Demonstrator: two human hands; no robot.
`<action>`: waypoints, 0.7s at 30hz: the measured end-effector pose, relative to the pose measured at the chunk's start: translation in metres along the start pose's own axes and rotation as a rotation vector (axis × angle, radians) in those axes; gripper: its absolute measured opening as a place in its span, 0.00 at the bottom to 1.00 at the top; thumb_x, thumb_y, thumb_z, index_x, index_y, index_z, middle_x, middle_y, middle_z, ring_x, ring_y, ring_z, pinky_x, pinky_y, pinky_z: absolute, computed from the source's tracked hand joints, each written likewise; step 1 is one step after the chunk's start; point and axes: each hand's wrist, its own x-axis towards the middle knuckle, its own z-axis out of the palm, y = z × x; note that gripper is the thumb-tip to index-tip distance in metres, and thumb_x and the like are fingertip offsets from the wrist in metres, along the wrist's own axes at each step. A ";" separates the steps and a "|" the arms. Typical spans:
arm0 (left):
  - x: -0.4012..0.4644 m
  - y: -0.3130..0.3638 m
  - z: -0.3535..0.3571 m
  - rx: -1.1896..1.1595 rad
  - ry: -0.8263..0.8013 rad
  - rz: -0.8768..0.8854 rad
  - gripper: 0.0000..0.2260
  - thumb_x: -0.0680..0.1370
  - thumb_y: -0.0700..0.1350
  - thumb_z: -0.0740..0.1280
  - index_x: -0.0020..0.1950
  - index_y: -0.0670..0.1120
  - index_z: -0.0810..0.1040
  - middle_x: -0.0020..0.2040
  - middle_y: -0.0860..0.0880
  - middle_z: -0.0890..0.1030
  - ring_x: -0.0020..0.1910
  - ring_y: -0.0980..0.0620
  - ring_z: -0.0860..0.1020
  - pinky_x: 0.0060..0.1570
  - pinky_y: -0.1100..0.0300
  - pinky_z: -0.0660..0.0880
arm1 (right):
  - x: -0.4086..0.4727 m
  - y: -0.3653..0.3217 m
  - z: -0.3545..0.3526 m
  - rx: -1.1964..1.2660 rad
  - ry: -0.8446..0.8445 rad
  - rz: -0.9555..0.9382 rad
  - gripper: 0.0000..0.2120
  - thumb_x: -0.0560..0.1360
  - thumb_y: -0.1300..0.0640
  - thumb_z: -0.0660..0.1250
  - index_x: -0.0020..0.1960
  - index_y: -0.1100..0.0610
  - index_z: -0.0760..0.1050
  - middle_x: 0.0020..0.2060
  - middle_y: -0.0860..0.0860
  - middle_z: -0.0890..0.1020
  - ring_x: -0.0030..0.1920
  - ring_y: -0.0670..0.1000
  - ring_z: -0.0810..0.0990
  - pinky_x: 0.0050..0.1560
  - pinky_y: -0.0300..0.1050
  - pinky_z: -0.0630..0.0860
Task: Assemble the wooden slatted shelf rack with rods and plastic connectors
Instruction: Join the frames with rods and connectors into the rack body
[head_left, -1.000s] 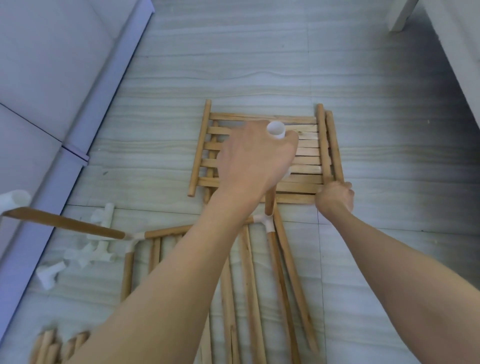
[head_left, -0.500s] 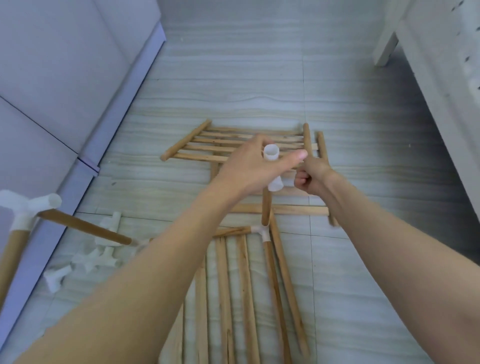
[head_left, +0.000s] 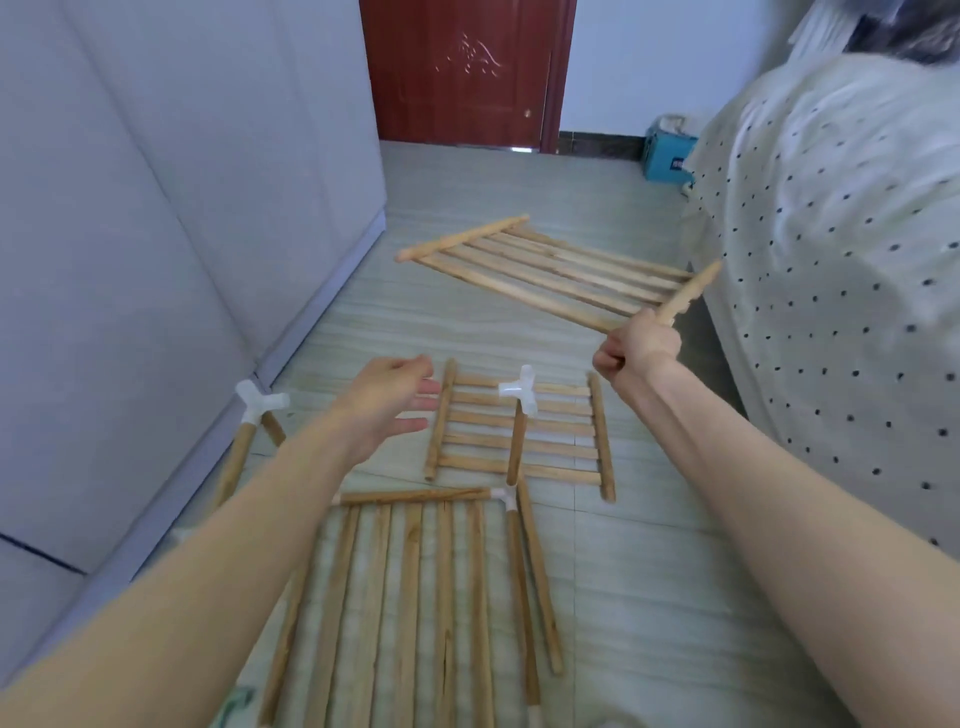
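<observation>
My right hand (head_left: 638, 347) grips the side rod of a wooden slatted panel (head_left: 545, 270) and holds it tilted in the air above the floor. My left hand (head_left: 395, 400) hovers open with spread fingers, holding nothing, left of an upright rod topped by a white plastic connector (head_left: 519, 392). A second slatted panel (head_left: 519, 441) lies flat on the floor behind that rod. The partly built frame (head_left: 415, 597) with its slats lies in front of me. Another upright rod with a white connector (head_left: 257, 402) stands at the left.
A grey cabinet (head_left: 156, 260) runs along the left. A bed with a dotted white cover (head_left: 841, 260) fills the right. A dark red door (head_left: 462, 73) stands at the far end, and a teal box (head_left: 667, 156) sits beside the bed.
My right hand has lifted the top slatted panel up and away to the right. My left hand has let go of the white connector and opened. The view has tilted upward.
</observation>
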 end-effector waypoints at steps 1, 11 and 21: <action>-0.014 0.007 -0.002 -0.064 -0.019 0.002 0.15 0.81 0.50 0.58 0.62 0.40 0.71 0.55 0.45 0.78 0.48 0.51 0.78 0.50 0.54 0.76 | -0.024 -0.006 0.002 0.007 -0.025 -0.015 0.14 0.81 0.57 0.50 0.37 0.56 0.59 0.24 0.49 0.59 0.15 0.45 0.56 0.20 0.33 0.52; -0.084 0.009 -0.033 -0.729 0.076 0.125 0.19 0.83 0.47 0.53 0.73 0.43 0.59 0.67 0.40 0.71 0.53 0.47 0.76 0.43 0.50 0.78 | -0.198 0.054 -0.023 -0.081 -0.342 -0.133 0.12 0.82 0.52 0.50 0.42 0.55 0.59 0.21 0.47 0.61 0.16 0.43 0.59 0.18 0.34 0.58; -0.091 -0.019 -0.103 -0.840 0.241 0.012 0.24 0.81 0.32 0.52 0.76 0.46 0.53 0.62 0.37 0.75 0.51 0.40 0.79 0.33 0.50 0.77 | -0.209 0.035 -0.034 -1.335 -0.670 -0.495 0.26 0.80 0.42 0.53 0.33 0.57 0.76 0.17 0.50 0.76 0.18 0.47 0.75 0.23 0.35 0.71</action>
